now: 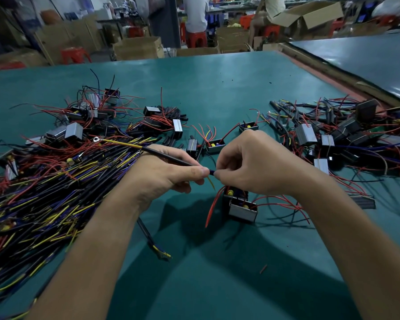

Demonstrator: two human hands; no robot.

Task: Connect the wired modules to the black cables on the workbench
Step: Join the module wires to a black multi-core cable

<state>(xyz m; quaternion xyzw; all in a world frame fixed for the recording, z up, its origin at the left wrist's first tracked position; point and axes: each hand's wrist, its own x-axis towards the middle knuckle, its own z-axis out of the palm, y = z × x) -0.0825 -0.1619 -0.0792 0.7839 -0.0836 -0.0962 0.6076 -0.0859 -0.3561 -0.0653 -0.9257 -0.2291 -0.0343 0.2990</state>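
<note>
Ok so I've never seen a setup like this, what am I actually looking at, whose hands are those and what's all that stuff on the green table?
There is no machine here. The single picture comes from a camera worn on a person's head, looking down at their own bare hands over a green workbench.

The left hand pinches a black cable that ends in yellow and blue wires. The right hand pinches a thin wire where it meets that cable's tip. Just below hangs or stands a small wired module, a box with red leads.

To the left lies a heap of black cables. More modules are piled at the far left and at the right. Other workers sit in the background.
</note>
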